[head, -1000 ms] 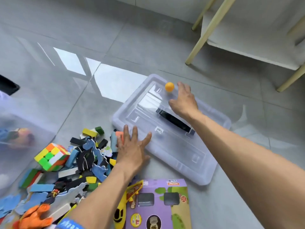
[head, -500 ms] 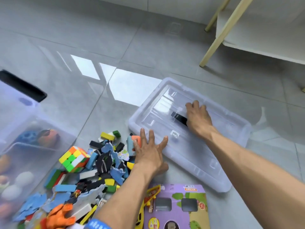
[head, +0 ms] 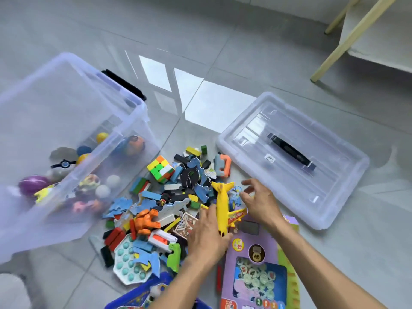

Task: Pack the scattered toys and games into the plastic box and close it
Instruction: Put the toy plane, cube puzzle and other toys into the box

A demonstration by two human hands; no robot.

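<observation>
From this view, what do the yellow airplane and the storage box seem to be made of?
Yellow airplane: probably hard molded plastic, smooth, slightly glossy, uniform colour. Storage box: translucent plastic with a frosted look; the balls inside show through its wall.

Open clear plastic box (head: 124, 130) part-filled, lid (head: 334, 175) flat, scattered toys (head: 178, 197) between

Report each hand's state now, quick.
Left hand: closed around the tail end of the yellow toy plane.
Right hand: open, fingers spread over the pile, holding nothing.
</observation>
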